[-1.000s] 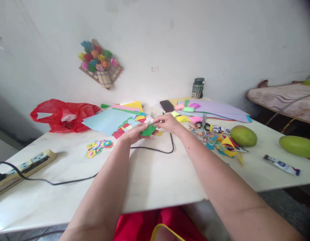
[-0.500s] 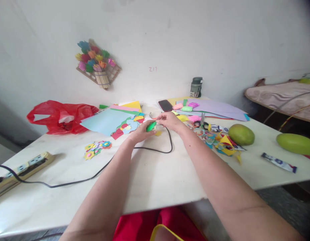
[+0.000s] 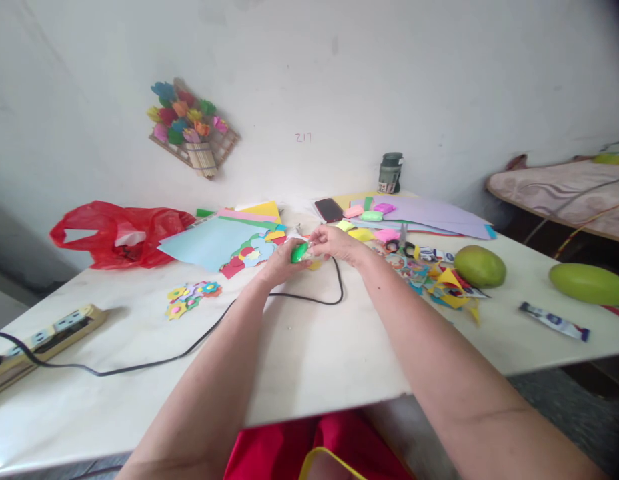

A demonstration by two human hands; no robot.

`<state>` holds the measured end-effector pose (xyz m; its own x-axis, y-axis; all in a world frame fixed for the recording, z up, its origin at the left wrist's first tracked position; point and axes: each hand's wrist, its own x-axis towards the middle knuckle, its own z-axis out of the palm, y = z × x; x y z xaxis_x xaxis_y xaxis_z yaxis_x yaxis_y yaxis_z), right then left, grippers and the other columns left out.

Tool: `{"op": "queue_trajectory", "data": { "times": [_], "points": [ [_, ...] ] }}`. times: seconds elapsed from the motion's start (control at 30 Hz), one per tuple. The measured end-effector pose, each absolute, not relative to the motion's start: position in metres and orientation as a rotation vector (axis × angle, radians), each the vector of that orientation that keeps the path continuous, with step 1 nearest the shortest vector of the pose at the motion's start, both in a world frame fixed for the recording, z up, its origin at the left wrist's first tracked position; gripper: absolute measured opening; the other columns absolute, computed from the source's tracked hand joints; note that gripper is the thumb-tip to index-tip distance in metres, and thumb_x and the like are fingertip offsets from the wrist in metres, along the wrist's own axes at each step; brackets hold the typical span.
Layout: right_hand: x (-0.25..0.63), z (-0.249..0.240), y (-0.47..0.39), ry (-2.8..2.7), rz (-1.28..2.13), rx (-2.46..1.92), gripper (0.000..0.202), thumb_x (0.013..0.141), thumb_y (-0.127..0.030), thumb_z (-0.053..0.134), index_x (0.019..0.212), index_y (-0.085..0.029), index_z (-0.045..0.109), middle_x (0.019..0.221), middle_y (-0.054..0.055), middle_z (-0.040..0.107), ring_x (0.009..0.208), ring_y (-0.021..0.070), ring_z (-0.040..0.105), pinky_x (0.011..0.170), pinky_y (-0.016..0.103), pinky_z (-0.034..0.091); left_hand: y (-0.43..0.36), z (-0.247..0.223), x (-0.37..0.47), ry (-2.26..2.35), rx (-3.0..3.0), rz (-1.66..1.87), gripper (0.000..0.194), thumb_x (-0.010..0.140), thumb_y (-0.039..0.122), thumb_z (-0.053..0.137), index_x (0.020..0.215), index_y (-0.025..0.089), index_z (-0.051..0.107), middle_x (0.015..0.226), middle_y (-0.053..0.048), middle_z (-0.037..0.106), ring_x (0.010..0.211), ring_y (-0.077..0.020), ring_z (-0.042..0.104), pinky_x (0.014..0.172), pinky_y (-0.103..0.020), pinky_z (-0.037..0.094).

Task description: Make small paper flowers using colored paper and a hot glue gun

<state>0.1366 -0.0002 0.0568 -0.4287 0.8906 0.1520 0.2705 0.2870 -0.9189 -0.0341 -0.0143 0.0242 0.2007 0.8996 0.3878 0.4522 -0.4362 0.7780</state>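
Pale wall (image 3: pixel 369 87) rose behind a white table (image 3: pixel 334 353) in the head view, and a flower ornament (image 3: pixel 202 159) hung on it at the left. Near the table's middle, the person's left hand (image 3: pixel 282 265) was curled around a small, shiny green piece (image 3: pixel 300 252), which was raised in front of the person, between the two hands. The right hand (image 3: pixel 339 245) was just beside it, its fingers bent and drawn narrow; whether they gripped anything could not be told.

Below the hands a black cable (image 3: pixel 309 300) looped over the tabletop. Small paper flowers (image 3: pixel 177 309) lay in a cluster to the left, with a red plastic bag (image 3: pixel 162 230) and a light blue sheet (image 3: pixel 204 243) farther back. Beyond the right hand lay a phone (image 3: pixel 329 210), next to a salmon-pink packet (image 3: pixel 353 211). Scissors (image 3: pixel 408 249) rested near paper scraps (image 3: pixel 447 287), beside a round green fruit (image 3: pixel 479 265). Nearer the right edge lay a tube (image 3: pixel 554 321) and a longer green fruit (image 3: pixel 588 284).
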Motion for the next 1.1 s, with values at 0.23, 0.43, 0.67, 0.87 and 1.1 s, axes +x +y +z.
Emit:
{"op": "queue_trajectory", "data": {
  "times": [0.23, 0.43, 0.67, 0.87, 1.1],
  "points": [
    [0.131, 0.053, 0.0, -1.871, 1.2, -1.031, 0.03, 0.059, -0.015, 0.065, 0.082, -0.019, 0.048, 0.064, -0.005, 0.054, 0.058, 0.0095, 0.052, 0.05, 0.019, 0.039, -0.014, 0.023, -0.031, 1.282, 1.936, 1.262, 0.041, 0.05, 0.023, 0.075, 0.087, 0.024, 0.057, 0.08, -0.001, 0.053, 0.078, -0.0189, 0.048, 0.076, -0.028, 0.037],
    [0.127, 0.057, -0.005, -1.879, 1.182, -1.063, 0.026, 0.06, -0.013, 0.064, 0.079, -0.018, 0.047, 0.061, -0.005, 0.052, 0.057, 0.0082, 0.05, 0.048, 0.018, 0.037, -0.01, 0.019, -0.031, 1.35, 2.035, 1.294, 0.041, 0.051, 0.023, 0.076, 0.087, 0.023, 0.056, 0.08, -0.002, 0.053, 0.083, -0.0209, 0.05, 0.077, -0.029, 0.038],
    [0.127, 0.06, -0.009, -1.88, 1.187, -1.076, 0.025, 0.06, -0.015, 0.063, 0.079, -0.018, 0.047, 0.064, -0.005, 0.054, 0.059, 0.0093, 0.052, 0.051, 0.02, 0.038, -0.009, 0.016, -0.032, 1.376, 1.901, 1.336, 0.042, 0.047, 0.02, 0.077, 0.082, 0.024, 0.053, 0.078, -0.002, 0.049, 0.09, -0.0239, 0.048, 0.076, -0.029, 0.037],
    [0.125, 0.058, -0.007, -1.866, 1.155, -1.066, 0.029, 0.055, -0.013, 0.066, 0.078, -0.017, 0.048, 0.062, -0.005, 0.053, 0.061, 0.0097, 0.051, 0.054, 0.02, 0.038, -0.007, 0.013, -0.032, 1.385, 1.867, 1.349, 0.044, 0.047, 0.021, 0.078, 0.082, 0.024, 0.051, 0.075, -0.002, 0.046, 0.09, -0.0241, 0.047, 0.074, -0.028, 0.037],
    [0.123, 0.057, -0.005, -1.842, 1.102, -1.095, 0.028, 0.055, -0.012, 0.064, 0.077, -0.018, 0.048, 0.059, -0.006, 0.05, 0.057, 0.0102, 0.051, 0.052, 0.021, 0.038, -0.006, 0.01, -0.032, 1.482, 1.977, 1.313, 0.045, 0.049, 0.028, 0.079, 0.084, 0.024, 0.05, 0.077, -0.002, 0.048, 0.09, -0.025, 0.05, 0.077, -0.031, 0.038]
  ]
}}
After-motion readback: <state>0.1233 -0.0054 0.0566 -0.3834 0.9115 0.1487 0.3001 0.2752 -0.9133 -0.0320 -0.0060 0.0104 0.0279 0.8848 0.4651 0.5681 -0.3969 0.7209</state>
